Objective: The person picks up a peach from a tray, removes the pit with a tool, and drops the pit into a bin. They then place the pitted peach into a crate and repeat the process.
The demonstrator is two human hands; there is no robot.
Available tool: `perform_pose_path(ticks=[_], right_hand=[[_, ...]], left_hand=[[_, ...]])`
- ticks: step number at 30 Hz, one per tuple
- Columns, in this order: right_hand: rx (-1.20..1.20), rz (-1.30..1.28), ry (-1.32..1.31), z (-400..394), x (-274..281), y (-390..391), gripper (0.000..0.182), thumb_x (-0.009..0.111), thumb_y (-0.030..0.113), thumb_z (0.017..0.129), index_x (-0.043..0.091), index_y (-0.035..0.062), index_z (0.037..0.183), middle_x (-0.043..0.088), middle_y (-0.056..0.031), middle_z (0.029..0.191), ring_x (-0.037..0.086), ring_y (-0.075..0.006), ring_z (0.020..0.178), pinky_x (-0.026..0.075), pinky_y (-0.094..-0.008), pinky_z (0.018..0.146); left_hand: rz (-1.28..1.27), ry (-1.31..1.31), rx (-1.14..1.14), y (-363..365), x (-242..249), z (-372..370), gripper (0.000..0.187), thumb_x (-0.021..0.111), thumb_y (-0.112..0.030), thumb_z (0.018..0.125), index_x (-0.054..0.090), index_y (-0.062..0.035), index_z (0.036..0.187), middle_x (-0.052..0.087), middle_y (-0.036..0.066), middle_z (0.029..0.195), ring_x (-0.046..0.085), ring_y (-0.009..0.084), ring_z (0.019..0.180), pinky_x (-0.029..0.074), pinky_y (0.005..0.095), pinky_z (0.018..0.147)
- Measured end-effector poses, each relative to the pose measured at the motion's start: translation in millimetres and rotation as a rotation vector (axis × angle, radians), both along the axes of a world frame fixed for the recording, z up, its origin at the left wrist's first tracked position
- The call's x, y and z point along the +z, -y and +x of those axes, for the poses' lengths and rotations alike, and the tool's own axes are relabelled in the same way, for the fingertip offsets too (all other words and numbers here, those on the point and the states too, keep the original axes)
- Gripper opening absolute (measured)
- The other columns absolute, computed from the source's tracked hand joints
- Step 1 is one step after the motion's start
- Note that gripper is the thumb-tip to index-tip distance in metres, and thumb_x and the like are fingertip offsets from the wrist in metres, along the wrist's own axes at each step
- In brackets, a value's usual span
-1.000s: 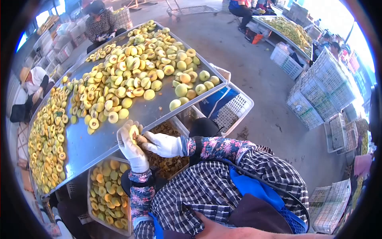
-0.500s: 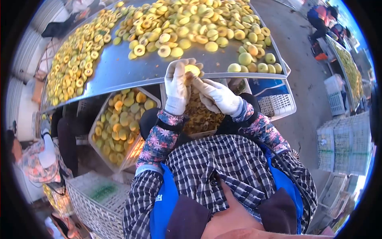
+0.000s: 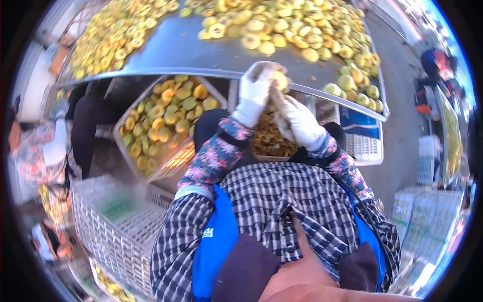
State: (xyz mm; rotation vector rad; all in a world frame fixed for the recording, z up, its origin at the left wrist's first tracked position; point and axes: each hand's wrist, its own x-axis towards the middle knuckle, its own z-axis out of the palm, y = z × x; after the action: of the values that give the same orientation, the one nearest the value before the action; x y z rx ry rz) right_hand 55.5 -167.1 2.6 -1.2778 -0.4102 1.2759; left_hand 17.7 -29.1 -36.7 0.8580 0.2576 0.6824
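My left hand [image 3: 257, 93], in a white glove with a stained fingertip area, is closed around a yellow-green stone fruit [image 3: 280, 80]. The fruit is at the front edge of the metal table [image 3: 201, 60]. My right hand [image 3: 301, 122], also gloved, has its fingers drawn together and pressed against the fruit's lower side; whether something small is pinched in them is hidden. Under both hands, between my knees, is a crate of brown pits and scraps [image 3: 271, 138]. Many cut fruit halves [image 3: 282, 25] lie heaped on the table, with whole fruits [image 3: 347, 83] by its right corner.
A crate of yellow-green fruit [image 3: 171, 113] stands below the table to the left. A grey plastic crate [image 3: 115, 221] is nearer me. A white basket [image 3: 365, 148] sits at the right. Another person [image 3: 48, 151] sits at the left; stacked crates [image 3: 425, 216] stand at the right.
The view has shifted, so the table sits higher and the hands appear further right. The hands stay together on the fruit, whose brownish middle no longer shows clearly.
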Motion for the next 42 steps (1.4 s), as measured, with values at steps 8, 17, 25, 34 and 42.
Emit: perform_pose_path(ticks=[8,17,25,34,42], right_hand=[[0.078,0.115,-0.311,-17,-4,-16,0.034,0.045,0.043,0.097,0.051,0.0105,0.092,0.032,0.0040,0.053,0.024,-0.0077,0.034,0.019,-0.0224,0.033],[0.333,0.250,-0.647,-22,-3,-13,0.036,0.046,0.044,0.096,0.050,0.0089,0.100,0.032,0.0036,0.053,0.025,-0.0077,0.033,0.020,-0.0224,0.032],[0.230,-0.415,-0.140,-11,-57,15,0.032,0.049,0.042,0.096,0.051,0.0096,0.098,0.044,-0.0006,0.061,0.035,-0.0093,0.042,0.026,-0.0232,0.038],[0.157,-0.586,-0.069,-4,-90,9,0.030,0.053,0.045,0.093,0.049,0.0155,0.099,0.043,-0.0005,0.061,0.034,-0.0099,0.040,0.028,-0.0241,0.038],[0.141,-0.659,-0.124,1,-100,3,0.024,0.051,0.041,0.094,0.048,0.0188,0.100,0.045,-0.0011,0.064,0.037,-0.0117,0.041,0.030,-0.0255,0.038]], left_hand=[[-0.199,0.155,0.123,-2,14,-26,0.022,0.064,-0.022,0.089,0.060,-0.0023,0.098,0.065,0.012,0.092,0.067,0.0259,0.076,0.058,0.0337,0.064],[0.588,-0.398,0.795,-90,35,-154,0.013,0.065,-0.012,0.087,0.064,-0.0015,0.095,0.066,0.008,0.086,0.062,0.0161,0.081,0.050,0.0304,0.072],[0.968,-1.208,1.123,-273,-127,-328,0.040,0.064,-0.033,0.086,0.060,-0.0061,0.115,0.049,0.020,0.131,0.049,0.0348,0.117,0.041,0.0402,0.097],[0.836,-2.026,-0.009,-290,-113,-291,0.075,0.049,-0.055,0.086,0.028,-0.0159,0.146,0.029,0.014,0.150,0.026,0.0358,0.138,0.019,0.0549,0.110],[1.290,-1.452,0.220,-260,-141,-183,0.064,0.053,-0.050,0.086,0.044,-0.0130,0.136,0.035,0.016,0.145,0.032,0.0370,0.133,0.023,0.0521,0.110]])
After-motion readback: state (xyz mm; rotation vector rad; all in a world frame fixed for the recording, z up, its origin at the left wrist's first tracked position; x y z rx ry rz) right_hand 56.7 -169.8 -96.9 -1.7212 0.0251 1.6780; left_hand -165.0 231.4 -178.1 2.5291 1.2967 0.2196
